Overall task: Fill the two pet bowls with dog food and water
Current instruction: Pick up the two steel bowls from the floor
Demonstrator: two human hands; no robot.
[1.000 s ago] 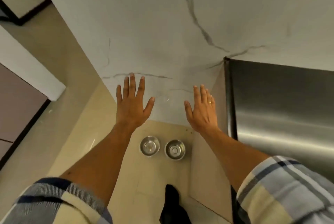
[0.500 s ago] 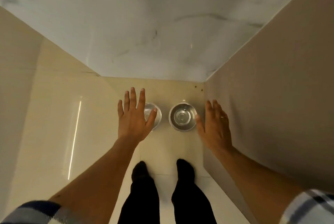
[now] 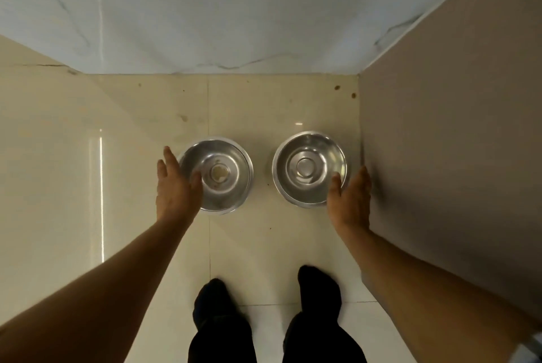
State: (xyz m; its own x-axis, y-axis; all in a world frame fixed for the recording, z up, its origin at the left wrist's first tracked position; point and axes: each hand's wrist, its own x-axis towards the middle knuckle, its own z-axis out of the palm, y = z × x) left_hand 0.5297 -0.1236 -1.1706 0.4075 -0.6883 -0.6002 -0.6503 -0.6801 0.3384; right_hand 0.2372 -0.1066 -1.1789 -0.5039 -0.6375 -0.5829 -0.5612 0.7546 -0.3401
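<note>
Two round steel pet bowls stand side by side on the cream tiled floor. The left bowl (image 3: 223, 172) has a few brownish crumbs at its centre; the right bowl (image 3: 308, 164) looks bare inside. My left hand (image 3: 176, 186) is at the left bowl's near-left rim, fingers apart, thumb over the rim. At the right bowl's near-right rim, my right hand (image 3: 350, 201) is open with its thumb on the rim. Neither hand is closed around a bowl. No dog food or water container is in view.
A white marble wall (image 3: 234, 11) rises just behind the bowls. A taupe panel (image 3: 454, 157) closes off the right side, close to the right bowl. My two feet in black socks (image 3: 264, 304) stand on the tiles below the bowls. Open floor (image 3: 73, 186) stretches to the left.
The view has tilted down from the wall to the floor and drawn closer to the bowls. Both hands have lowered and turned sideways, reaching the outer rims of the bowls.
</note>
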